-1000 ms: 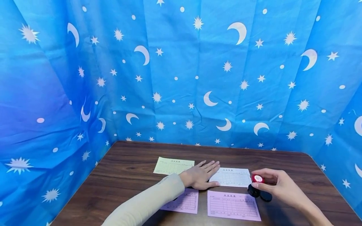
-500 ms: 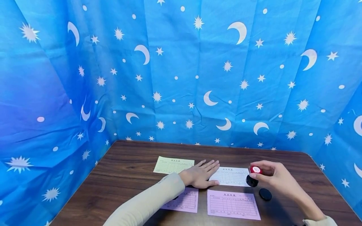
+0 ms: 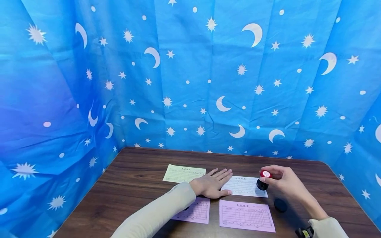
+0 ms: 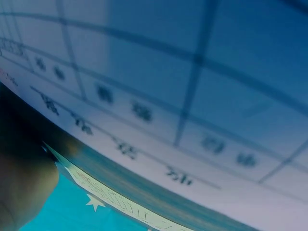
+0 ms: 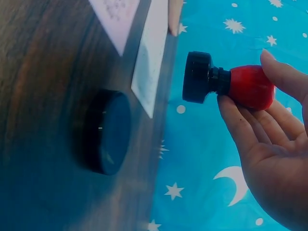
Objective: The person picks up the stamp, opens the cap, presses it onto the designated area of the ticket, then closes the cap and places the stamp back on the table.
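Note:
My right hand (image 3: 285, 181) pinches a round stamp by its red knob; the stamp (image 5: 250, 86) has a black base and hovers over the right end of the white form (image 3: 242, 186). With fingers straight and spread, my left hand (image 3: 209, 185) lies flat across the left end of that form. A round black cap (image 3: 280, 205) rests on the table below the right hand, and the right wrist view shows the same cap (image 5: 110, 132) up close. Printed lines and characters of a form (image 4: 144, 110) fill the left wrist view.
A green form (image 3: 183, 173) lies behind the left wrist. Two pink forms are nearer: one (image 3: 247, 216) in front of the white form, another (image 3: 196, 213) partly under the left sleeve. Blue star-printed cloth (image 3: 190, 82) hangs around the brown table (image 3: 134, 165).
My right hand has lifted the stamp away from the cap and carried it left and back over the white form. My left hand stays in place.

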The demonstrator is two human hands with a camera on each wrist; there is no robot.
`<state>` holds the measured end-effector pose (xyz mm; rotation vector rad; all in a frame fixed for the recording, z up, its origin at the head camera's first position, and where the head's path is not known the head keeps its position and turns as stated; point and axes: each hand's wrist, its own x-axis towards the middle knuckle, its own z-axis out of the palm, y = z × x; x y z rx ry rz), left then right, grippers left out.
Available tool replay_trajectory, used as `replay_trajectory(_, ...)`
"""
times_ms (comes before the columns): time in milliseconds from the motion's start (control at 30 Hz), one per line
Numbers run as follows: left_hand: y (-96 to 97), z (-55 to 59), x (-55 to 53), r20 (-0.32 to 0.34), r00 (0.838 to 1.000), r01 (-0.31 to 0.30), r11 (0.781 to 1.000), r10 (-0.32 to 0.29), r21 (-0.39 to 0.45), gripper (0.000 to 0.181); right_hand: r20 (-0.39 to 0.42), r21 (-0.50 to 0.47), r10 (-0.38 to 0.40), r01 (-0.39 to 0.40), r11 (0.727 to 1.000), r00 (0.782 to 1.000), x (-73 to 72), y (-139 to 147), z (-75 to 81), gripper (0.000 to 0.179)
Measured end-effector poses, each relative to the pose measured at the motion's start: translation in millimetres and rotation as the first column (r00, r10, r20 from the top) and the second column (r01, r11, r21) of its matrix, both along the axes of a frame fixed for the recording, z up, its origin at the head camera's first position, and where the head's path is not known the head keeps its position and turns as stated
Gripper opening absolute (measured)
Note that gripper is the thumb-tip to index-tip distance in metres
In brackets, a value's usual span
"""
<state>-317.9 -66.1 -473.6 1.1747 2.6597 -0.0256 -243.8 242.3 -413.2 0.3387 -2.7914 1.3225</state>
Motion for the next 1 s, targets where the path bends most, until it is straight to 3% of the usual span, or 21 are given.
replay_trajectory(367, 2.9, 2.4, -0.4, 0.003, 1.000, 0.005, 1.000, -0.005, -0.012, 0.083, 0.061, -0.019, -0.016, 0.017, 1.000, 0.998, -8.1, 3.2, -16.4, 0.050)
replay_trajectory(1000, 0.4, 0.8, 0.4, 0.002, 1.000, -0.014, 1.000, 0.014, -0.013, 0.083, 0.085, -0.008, 0.033, -0.033, 0.999, 0.996, -12.7, -0.7, -23.2, 0.046)
